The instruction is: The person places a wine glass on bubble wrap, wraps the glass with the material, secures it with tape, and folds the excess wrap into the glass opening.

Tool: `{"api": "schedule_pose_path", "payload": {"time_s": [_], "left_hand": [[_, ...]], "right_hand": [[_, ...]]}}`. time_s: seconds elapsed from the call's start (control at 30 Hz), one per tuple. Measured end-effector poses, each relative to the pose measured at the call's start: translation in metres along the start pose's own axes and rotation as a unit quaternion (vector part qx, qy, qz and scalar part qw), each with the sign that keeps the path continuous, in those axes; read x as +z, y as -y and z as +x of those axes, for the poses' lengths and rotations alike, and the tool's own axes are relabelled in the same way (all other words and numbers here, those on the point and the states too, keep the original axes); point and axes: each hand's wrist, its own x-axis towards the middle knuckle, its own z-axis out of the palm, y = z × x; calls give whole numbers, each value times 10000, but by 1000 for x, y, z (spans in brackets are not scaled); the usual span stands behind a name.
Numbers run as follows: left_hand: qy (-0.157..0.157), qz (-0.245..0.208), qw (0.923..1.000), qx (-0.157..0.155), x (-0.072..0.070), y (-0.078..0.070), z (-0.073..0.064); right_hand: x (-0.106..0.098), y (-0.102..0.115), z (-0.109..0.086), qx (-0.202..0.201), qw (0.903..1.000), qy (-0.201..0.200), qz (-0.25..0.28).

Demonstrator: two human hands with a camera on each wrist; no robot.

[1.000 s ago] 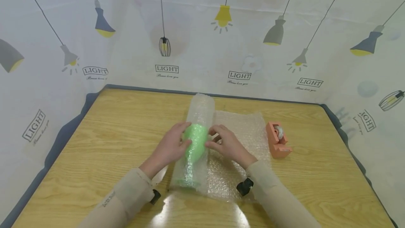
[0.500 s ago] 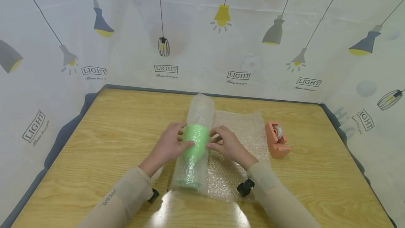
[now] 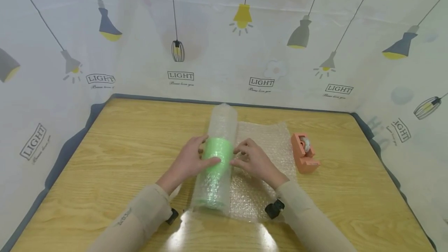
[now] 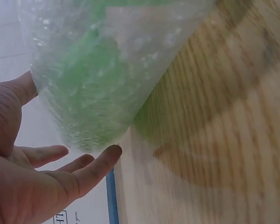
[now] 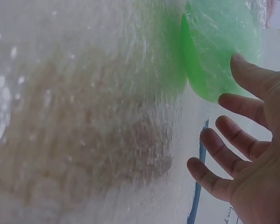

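A green goblet point(image 3: 217, 154) lies on its side inside a roll of clear bubble wrap point(image 3: 224, 121), its base toward the person. The wrap's loose sheet point(image 3: 266, 143) spreads flat to the right of the roll. My left hand point(image 3: 191, 158) rests on the roll's left side, thumb over the top. In the left wrist view its fingers point(image 4: 95, 170) are extended along the wrap. On the opposite side, my right hand point(image 3: 254, 161) has its fingertips at the roll. The right wrist view shows those fingers point(image 5: 217, 147) spread and loosely bent, with the thumb by the green bowl.
To the right of the sheet stands an orange tape dispenser point(image 3: 303, 154) with a tape roll in it. A wooden table point(image 3: 140, 127) carries everything. Its far edge meets a wall hanging point(image 3: 210, 49) printed with lamps.
The wrapped goblet has rolled slightly to the right over the sheet. My left thumb reaches further across its top, and my right hand has shifted a little right with it.
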Motion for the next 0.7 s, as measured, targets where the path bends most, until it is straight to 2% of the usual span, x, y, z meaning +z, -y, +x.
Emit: {"api": "schedule_pose_path", "payload": {"time_s": [0.23, 0.33, 0.57, 0.7], "left_hand": [[42, -200, 9996, -218, 7, -4, 5], [15, -147, 9995, -270, 10, -7, 6], [-99, 198, 9997, -121, 15, -13, 6], [-147, 242, 9995, -113, 17, -16, 6]], "right_hand": [[-1, -2, -3, -176, 9992, -145, -339], [-1, -4, -5, -192, 9986, -193, -452], [-2, -5, -8, -485, 9952, -422, -741], [-4, -4, -9, -443, 9958, -446, -672]]}}
